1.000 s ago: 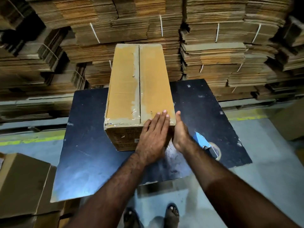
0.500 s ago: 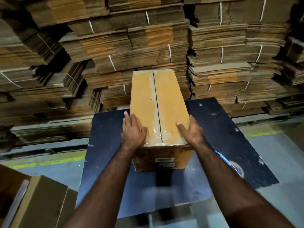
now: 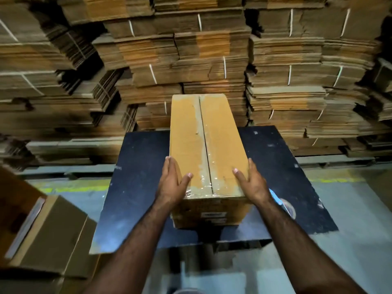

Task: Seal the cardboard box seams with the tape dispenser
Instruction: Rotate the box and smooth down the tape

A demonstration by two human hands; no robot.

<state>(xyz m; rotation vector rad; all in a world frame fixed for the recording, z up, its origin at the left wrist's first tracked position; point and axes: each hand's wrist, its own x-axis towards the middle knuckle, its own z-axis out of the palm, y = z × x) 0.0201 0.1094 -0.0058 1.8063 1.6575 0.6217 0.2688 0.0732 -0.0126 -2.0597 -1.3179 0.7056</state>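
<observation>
Presently, in the head view, one cardboard box (image 3: 206, 153) is recorded lying lengthwise on one dark table (image 3: 135, 187), its taped centre seam running away from the viewer; it is judged stiff, not heavy, with slick tape on top, and best taken hold of by its long side walls near the front corners. Two hands are counted: the left hand (image 3: 174, 184) and right hand (image 3: 252, 183) are laid flat against opposite sides, fingers straight and together, thumbs spread onto the top. One tape dispenser (image 3: 283, 203) is noted, partly hidden behind the right wrist; stacked flat cartons (image 3: 191, 49) behind and boxes (image 3: 48, 234) at lower left are left uncounted.
</observation>
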